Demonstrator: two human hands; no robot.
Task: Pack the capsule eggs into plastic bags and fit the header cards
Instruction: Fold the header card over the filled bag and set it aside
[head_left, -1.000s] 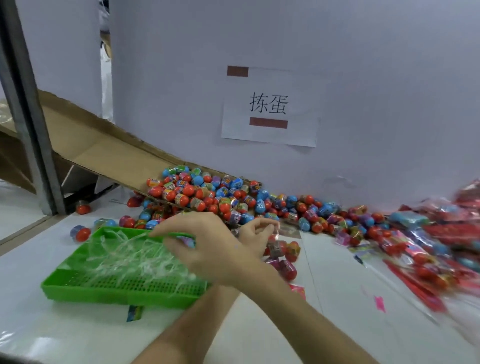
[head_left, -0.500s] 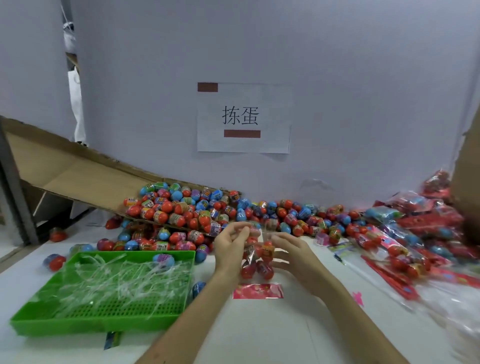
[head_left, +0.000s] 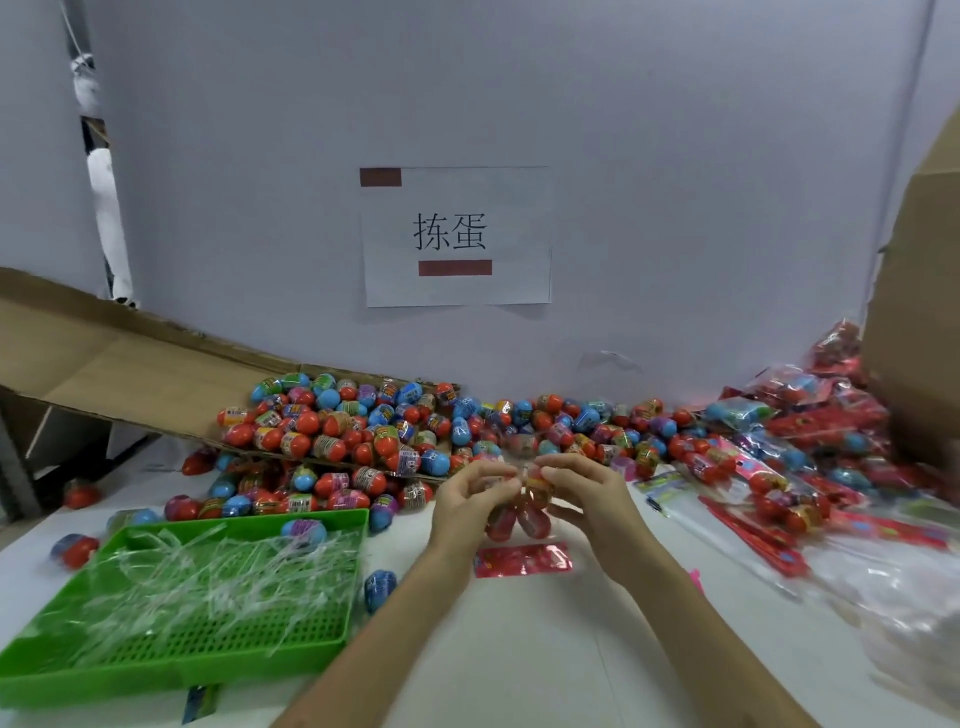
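Note:
A clear plastic bag of red capsule eggs (head_left: 519, 517) hangs between my hands above the white table. My left hand (head_left: 470, 501) pinches the bag's top edge from the left. My right hand (head_left: 584, 493) pinches it from the right, fingers curled round the upper egg. A red header card (head_left: 522, 559) lies flat on the table just below the bag. A big heap of loose red and blue capsule eggs (head_left: 363, 436) spreads behind my hands, partly on a sloping cardboard sheet (head_left: 130, 369).
A green perforated tray (head_left: 197, 644) of clear plastic strips and one egg sits at the front left. Finished red packs (head_left: 789, 457) pile up at the right beside a cardboard box (head_left: 919, 322). A stray blue egg (head_left: 379, 590) lies by the tray.
My left hand left the green tray and joined my right hand at the bag of eggs. The view swung left to right, and both hands now hold the bag slightly higher.

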